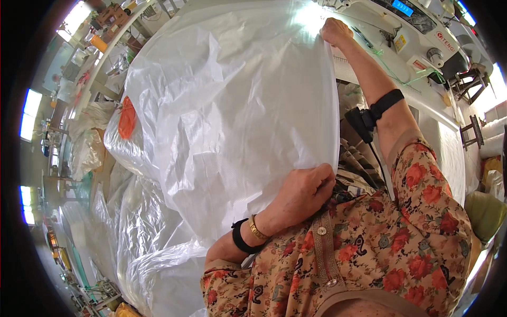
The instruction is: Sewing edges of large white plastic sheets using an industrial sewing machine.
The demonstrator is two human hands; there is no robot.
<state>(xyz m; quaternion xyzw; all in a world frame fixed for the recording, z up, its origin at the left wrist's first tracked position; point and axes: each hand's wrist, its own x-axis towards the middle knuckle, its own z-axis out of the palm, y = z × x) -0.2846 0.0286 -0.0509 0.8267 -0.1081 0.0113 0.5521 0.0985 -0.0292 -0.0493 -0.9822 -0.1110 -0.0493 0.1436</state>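
A large sheet of translucent white plastic film spreads across the middle of the view, wrinkled and shiny. Close to my body, my left hand is closed on the near end of the film's straight right edge. Farther off, my right hand pinches that same edge at its far end, beside the bright lamp glow of a white sewing machine. Between the two hands the edge runs nearly straight. My fingertips are partly hidden by the backs of the hands.
Shiny crumpled film hangs down at the left, with an orange-red patch above it. Green threads lie on the machine table at the right. A dark stool stands beyond. Cluttered shelving is at the far left.
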